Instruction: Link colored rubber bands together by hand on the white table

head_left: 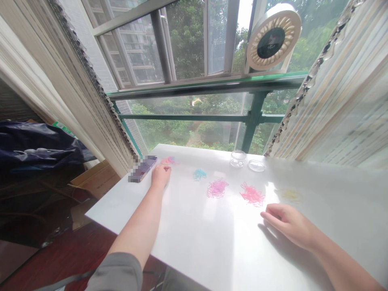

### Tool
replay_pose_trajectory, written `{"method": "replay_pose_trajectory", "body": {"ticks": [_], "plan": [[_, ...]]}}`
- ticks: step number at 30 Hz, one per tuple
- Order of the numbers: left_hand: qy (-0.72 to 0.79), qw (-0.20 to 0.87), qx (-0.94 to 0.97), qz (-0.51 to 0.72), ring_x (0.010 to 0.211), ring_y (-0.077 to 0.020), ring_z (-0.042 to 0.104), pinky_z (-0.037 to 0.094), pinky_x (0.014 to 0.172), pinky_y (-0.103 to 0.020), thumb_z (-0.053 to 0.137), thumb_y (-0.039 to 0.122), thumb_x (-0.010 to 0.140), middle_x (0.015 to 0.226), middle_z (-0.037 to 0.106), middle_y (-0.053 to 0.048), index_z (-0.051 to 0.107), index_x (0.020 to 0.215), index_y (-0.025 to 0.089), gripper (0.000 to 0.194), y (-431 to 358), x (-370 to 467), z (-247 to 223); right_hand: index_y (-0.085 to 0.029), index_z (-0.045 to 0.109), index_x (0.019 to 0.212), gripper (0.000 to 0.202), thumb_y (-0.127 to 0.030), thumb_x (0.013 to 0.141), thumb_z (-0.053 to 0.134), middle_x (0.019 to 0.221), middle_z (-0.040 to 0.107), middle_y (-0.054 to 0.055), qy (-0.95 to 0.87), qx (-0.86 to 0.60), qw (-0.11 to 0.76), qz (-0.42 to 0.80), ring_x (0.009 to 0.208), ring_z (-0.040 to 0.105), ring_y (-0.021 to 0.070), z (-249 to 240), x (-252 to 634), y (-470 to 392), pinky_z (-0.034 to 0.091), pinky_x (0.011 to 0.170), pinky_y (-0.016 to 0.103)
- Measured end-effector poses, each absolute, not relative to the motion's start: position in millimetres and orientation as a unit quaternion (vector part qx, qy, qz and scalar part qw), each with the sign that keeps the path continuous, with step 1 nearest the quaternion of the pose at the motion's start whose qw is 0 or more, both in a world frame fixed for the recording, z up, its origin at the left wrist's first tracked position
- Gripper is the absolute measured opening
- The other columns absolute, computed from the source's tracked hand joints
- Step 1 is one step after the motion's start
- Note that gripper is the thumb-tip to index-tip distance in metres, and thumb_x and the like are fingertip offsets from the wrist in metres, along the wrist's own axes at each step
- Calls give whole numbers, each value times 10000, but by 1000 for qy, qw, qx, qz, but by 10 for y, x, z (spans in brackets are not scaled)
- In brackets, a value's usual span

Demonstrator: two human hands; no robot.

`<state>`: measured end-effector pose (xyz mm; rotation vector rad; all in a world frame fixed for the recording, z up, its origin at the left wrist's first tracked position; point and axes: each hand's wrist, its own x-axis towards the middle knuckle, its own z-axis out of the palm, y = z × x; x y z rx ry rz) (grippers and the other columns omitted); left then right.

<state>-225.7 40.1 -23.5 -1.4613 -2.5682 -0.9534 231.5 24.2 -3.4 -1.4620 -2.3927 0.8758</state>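
Note:
My left hand (160,176) is at the far left of the white table (194,242), its fingers pinched together just in front of a small mixed pink and blue pile of thin bands (169,160). Whatever is between those fingertips is too small to make out. On the right, my right hand (286,221) hovers with curled fingers, thumb close to the index finger, near a pile of pink-red bands (252,194). Its fingertips hide anything they hold. Between the hands lie a purple-pink pile (217,188) and a smaller turquoise pile (199,174). A faint yellow pile (291,195) is beyond my right hand.
A clear round container (238,159) and a clear round lid (257,165) stand at the back edge. A phone (144,169) lies at the left edge. Behind the table are a railing (188,118) and a window with a round fan (274,38); curtains hang on both sides.

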Motion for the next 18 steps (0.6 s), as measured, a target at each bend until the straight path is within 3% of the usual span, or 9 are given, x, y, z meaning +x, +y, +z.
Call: {"method": "replay_pose_trajectory", "body": {"ticks": [5,11,18], "plan": [[-808,6,-487,-332,1003,-265,583,395,985,-390,558,231,759,932,663,-94,681,775,193,130,409,-2251,-246,-192,396,593,419,-495,883,384,585,432,-15,-814,-491,99,295,559,389,126,-34,2322,248,314,518,249],[-767,-16,-493,-411,1077,-240,551,371,1017,-379,501,217,801,1015,647,-104,628,841,170,141,412,-2242,-252,-195,373,589,416,-496,876,397,589,413,-19,-810,-496,90,299,566,388,129,-60,2335,274,313,521,250],[-724,-73,-451,-517,864,-181,632,503,797,-325,424,269,852,894,668,-77,562,957,151,210,427,-2229,-273,-196,326,581,423,-496,869,404,574,380,-26,-808,-495,98,304,554,367,123,-47,2326,258,308,515,246]]}}
